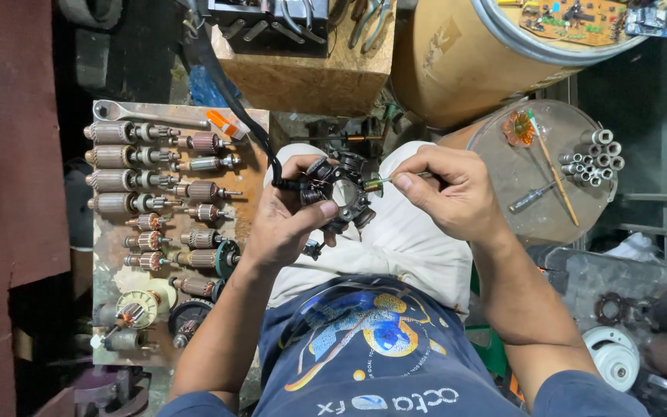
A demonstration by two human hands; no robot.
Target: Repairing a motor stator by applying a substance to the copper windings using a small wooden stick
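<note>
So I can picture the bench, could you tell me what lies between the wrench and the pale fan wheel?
Head view: rows of motor armatures lie between the wrench and the fan wheel.

A cluttered motor-repair workshop: rows of motor armatures (129,158) lay on a board, beside a circuit board (573,19).

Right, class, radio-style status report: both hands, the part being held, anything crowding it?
Left hand grips black stator coil, cable attached. Right hand pinches thin tool, tip at the coil. Nothing blocking; armature tray off to the side.
</note>
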